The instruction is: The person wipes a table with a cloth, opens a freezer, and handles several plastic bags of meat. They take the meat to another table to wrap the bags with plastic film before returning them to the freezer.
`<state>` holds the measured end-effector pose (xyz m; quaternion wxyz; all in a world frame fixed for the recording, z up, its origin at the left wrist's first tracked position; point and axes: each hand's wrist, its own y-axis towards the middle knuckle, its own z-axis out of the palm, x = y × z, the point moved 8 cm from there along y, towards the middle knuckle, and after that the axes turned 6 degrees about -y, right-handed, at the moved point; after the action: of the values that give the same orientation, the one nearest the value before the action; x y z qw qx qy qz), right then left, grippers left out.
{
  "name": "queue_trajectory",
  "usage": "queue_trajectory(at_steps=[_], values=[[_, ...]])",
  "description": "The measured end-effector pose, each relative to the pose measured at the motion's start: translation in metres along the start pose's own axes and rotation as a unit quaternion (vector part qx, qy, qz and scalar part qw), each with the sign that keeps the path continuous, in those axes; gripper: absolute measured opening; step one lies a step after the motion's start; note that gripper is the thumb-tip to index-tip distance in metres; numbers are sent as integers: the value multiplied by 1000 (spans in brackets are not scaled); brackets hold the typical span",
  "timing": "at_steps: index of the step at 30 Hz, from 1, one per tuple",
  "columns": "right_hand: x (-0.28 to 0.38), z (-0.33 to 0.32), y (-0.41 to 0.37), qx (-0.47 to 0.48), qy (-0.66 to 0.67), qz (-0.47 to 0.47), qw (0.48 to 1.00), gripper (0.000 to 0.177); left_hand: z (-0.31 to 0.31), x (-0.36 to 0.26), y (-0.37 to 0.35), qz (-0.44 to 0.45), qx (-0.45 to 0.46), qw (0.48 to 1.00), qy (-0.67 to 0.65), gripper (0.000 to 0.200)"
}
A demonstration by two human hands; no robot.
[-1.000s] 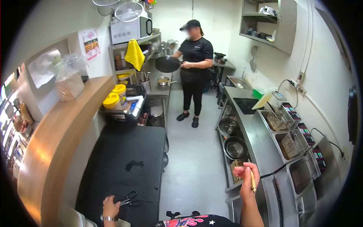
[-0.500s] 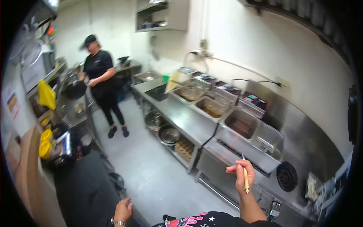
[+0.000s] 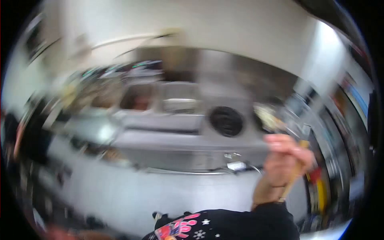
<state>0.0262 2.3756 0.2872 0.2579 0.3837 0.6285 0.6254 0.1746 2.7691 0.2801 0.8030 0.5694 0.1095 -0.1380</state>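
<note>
My right hand point(image 3: 282, 158) is raised at the lower right, fingers closed on a slim, pointed tool with a yellowish handle point(image 3: 295, 175). Motion blur keeps me from telling its exact kind. The handle slants down past my wrist, and the hand appears in front of the steel counter's right end. At the bottom left edge, a reddish smear point(image 3: 58, 233) is probably my left hand; its fingers cannot be made out.
Across the floor point(image 3: 196, 192) runs a steel counter point(image 3: 192, 144) with several metal basins point(image 3: 180, 100) and a black round coil-like plate point(image 3: 227, 121). A person in dark clothes point(image 3: 36, 136) is at the far left. Shelving point(image 3: 332, 148) stands at the right.
My view has swung right, so the counter now lies straight ahead and the person has shifted to the left edge. My right hand still holds the slim tool, now farther right.
</note>
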Motion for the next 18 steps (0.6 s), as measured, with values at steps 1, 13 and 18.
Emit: queue_trajectory(at_steps=[1,13,18], values=[[11,-17,-5,5,-27,-7,1000,19,32,7,-13,17,40,998,-48,36],[176,-73,-115,-153,-444,271,840,11,264,-70,-211,-23,462,652,-600,35],[245,6,-165,-264,-578,269,724,11,217,-81,-195,-14,431,497,-753,35]])
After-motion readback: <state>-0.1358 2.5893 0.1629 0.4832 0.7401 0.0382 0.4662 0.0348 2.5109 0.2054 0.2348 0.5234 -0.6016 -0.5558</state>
